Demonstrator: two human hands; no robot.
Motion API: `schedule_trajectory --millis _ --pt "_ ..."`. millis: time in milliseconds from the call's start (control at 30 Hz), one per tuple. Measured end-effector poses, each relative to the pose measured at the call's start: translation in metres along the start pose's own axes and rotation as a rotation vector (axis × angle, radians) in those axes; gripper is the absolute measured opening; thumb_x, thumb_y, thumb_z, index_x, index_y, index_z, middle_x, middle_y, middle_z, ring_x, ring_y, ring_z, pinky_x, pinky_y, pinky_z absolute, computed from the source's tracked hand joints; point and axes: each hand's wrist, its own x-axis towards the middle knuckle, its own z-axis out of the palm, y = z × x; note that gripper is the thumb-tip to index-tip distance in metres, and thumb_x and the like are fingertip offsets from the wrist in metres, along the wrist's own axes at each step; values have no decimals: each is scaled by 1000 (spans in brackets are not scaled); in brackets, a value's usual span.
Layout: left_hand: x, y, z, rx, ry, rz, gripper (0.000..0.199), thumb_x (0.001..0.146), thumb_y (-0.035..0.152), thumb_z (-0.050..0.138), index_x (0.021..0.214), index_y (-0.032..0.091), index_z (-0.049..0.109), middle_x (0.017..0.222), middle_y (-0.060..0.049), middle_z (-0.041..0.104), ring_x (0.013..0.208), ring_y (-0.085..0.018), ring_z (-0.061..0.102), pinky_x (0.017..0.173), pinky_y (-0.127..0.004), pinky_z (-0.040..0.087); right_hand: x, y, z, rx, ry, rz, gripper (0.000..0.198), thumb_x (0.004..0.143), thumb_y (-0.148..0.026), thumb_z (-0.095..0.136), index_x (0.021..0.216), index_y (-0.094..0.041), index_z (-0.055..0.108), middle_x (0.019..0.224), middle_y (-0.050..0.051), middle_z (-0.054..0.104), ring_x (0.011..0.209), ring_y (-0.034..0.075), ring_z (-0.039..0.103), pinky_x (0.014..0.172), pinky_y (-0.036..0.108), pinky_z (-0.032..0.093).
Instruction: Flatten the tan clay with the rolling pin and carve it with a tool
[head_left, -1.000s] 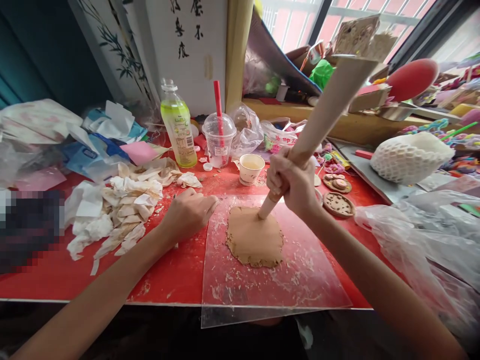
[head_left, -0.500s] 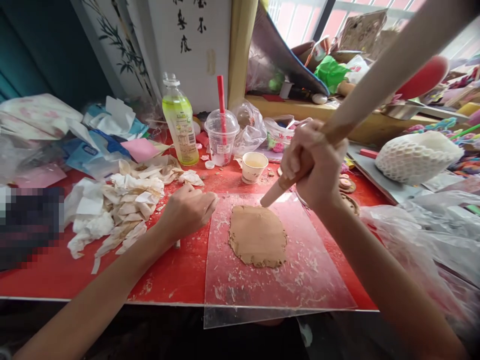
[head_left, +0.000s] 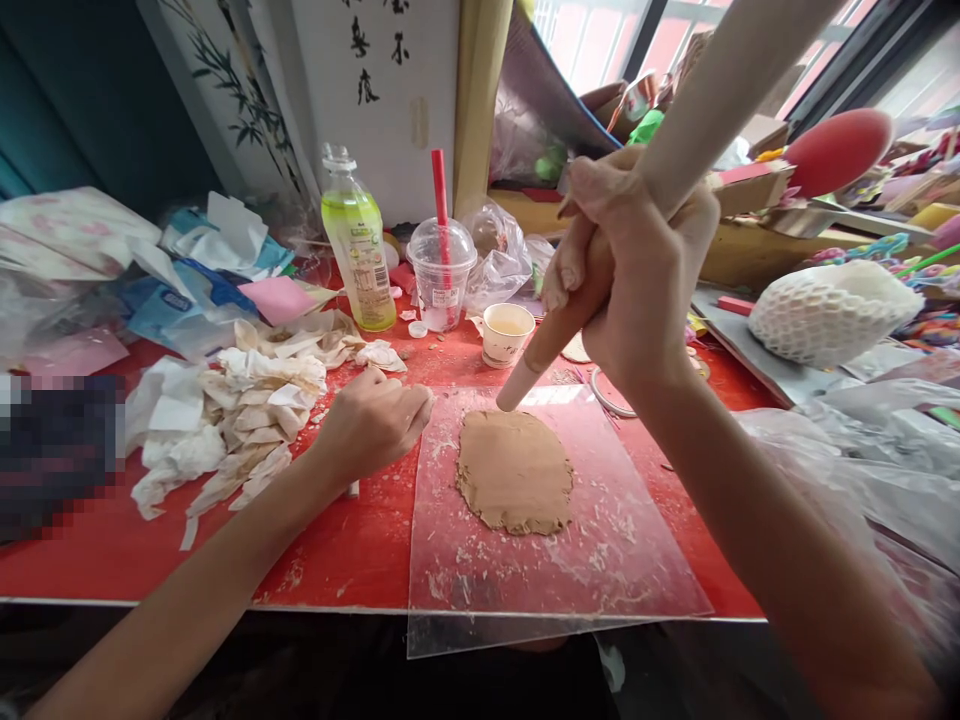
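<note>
A flattened slab of brown clay (head_left: 514, 472) with ragged edges lies on a clear acrylic board (head_left: 600, 560), which juts past the table's front edge. My right hand (head_left: 637, 260) is wrapped round a wooden rolling pin (head_left: 739, 100) and holds it tilted, its lower end by the slab's far edge. Whether that end touches the clay I cannot tell. My left hand (head_left: 379, 420) rests on the red table, left of the board, with its fingers curled in. Anything inside those fingers is hidden.
Crumpled tissues (head_left: 232, 410) lie at the left. Behind the board stand a paper cup (head_left: 505, 340) of liquid, a plastic cup (head_left: 442, 275) with a red straw, and a bottle (head_left: 356, 245). Foam-netted fruit (head_left: 832, 312) and plastic bags (head_left: 840, 480) occupy the right.
My right hand has risen and come closer to the camera with the rolling pin, whose lower end has shifted left. My left hand and the clay slab stay put.
</note>
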Motion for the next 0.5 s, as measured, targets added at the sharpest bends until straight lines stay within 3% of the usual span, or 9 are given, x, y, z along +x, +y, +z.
schedule_trajectory --millis 167,400,500 --pt "1 -1 -1 4 24 -6 31 88 19 47 58 17 54 48 3 39 48 -12 33 56 -29 34 -8 15 3 1 -72 87 20 78 -27 63 62 -22 52 44 -6 46 37 10 45 37 26 40" --pt "-2 -3 0 -13 19 -16 27 88 20 47 63 18 55 50 4 42 49 -12 32 58 -29 36 15 -9 5 -28 0 -108 26 79 -25 60 56 -22 50 44 -6 41 36 7 38 34 25 34" --pt "-1 -3 -2 22 32 -19 29 88 20 47 60 19 52 49 4 41 49 -12 32 57 -28 36 13 -5 8 13 -29 -105 24 78 -21 61 57 -22 50 42 -6 42 35 7 38 33 25 35"
